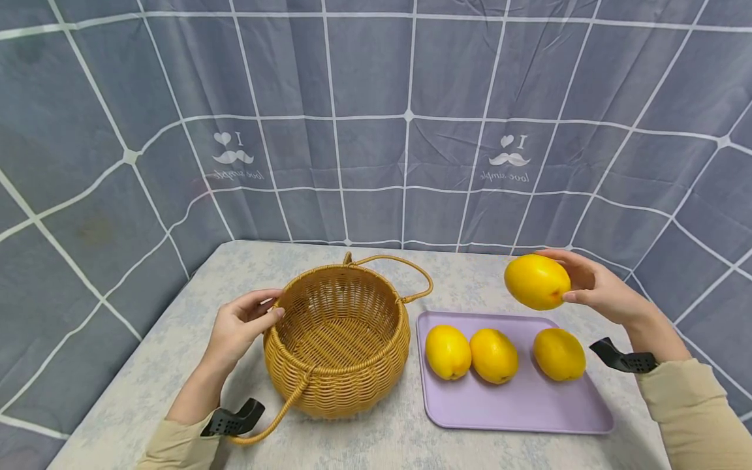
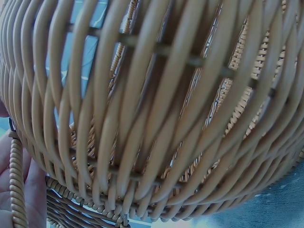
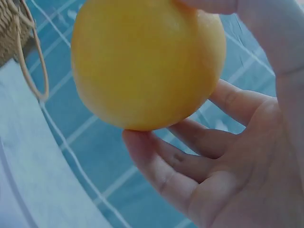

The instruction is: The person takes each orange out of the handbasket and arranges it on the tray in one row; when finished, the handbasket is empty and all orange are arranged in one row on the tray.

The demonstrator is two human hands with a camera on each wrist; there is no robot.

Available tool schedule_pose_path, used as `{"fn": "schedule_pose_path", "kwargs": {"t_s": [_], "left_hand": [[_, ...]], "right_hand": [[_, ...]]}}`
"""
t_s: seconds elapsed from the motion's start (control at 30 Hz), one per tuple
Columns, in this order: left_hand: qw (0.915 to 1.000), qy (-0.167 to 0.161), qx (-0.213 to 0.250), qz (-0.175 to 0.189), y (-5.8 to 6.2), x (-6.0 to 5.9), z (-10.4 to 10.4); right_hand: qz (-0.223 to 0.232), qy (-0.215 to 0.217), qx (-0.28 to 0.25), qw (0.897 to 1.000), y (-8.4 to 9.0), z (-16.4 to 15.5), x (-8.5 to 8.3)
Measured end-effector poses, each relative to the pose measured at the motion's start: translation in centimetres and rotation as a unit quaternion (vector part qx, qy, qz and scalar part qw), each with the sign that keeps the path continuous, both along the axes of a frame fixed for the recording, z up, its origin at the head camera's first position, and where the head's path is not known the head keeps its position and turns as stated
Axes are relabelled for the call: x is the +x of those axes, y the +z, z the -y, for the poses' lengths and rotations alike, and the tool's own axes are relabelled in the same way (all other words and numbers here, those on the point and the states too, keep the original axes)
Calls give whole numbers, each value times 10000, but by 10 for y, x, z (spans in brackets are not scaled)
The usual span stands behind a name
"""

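The right hand (image 1: 593,287) is up in the air above the far right corner of the lilac tray (image 1: 529,405), and it has a yellow fruit (image 1: 537,281) pinched between thumb and fingertips. The right wrist view shows it close: the fruit (image 3: 147,61) rests against the tips of the curled fingers (image 3: 156,161) with the thumb over the top — a light hold, palm open behind it, not a full wrap. The fruit hangs clear of the tray, touching nothing but the hand.

Down on the tray, 3 more yellow fruits lie in a loose row: 2 of them (image 1: 448,352) (image 1: 494,355) just beside each other at the left, the 3rd (image 1: 559,354) set apart to the right, almost under the lifted one.

Over to the left hand (image 1: 241,326) now — it is at the near left rim of the wicker basket (image 1: 337,339), thumb hooked on the rim, fingers against the outer wall. The left wrist view is filled with the basket's wall (image 2: 156,109), with fingers (image 2: 33,185) just showing at the lower left beside a braided handle (image 2: 16,185). The basket stands upright on the pale table (image 1: 147,365), just left of the tray, nothing inside it, its 2nd handle (image 1: 405,277) arching out at the back.

Behind it all hangs a grey checked cloth (image 1: 376,117).
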State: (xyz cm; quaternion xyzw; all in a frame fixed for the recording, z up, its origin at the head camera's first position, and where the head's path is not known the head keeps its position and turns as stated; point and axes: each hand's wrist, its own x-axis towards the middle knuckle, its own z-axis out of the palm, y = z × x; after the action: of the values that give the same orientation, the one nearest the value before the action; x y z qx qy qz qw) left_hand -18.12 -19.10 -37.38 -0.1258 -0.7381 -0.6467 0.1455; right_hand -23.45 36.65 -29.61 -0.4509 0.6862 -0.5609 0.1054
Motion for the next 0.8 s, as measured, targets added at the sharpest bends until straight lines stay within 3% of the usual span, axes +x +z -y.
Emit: {"fn": "schedule_pose_path", "kwargs": {"t_s": [0.1, 0.3, 0.5, 0.6, 0.7, 0.8], "left_hand": [[10000, -15, -29, -2, 0, 0, 0], [10000, -49, -26, -14, 1, 1, 0], [9998, -21, -154, 101, 1, 2, 0], [9997, -14, -185, 134, 0, 1, 0], [10000, -47, -61, 28, -4, -2, 1], [10000, -52, 38, -64, -4, -4, 2]], "right_hand": [[55, -173, -46, 9998, -9, -21, 3], [157, -993, 134, 9948, -21, -57, 13], [316, -2052, 440, 9772, -34, -88, 26], [302, -2560, 700, 9637, -42, -101, 31], [287, -2835, 917, 9541, -47, -112, 33], [381, -2861, 897, 9532, -47, -119, 30]]}}
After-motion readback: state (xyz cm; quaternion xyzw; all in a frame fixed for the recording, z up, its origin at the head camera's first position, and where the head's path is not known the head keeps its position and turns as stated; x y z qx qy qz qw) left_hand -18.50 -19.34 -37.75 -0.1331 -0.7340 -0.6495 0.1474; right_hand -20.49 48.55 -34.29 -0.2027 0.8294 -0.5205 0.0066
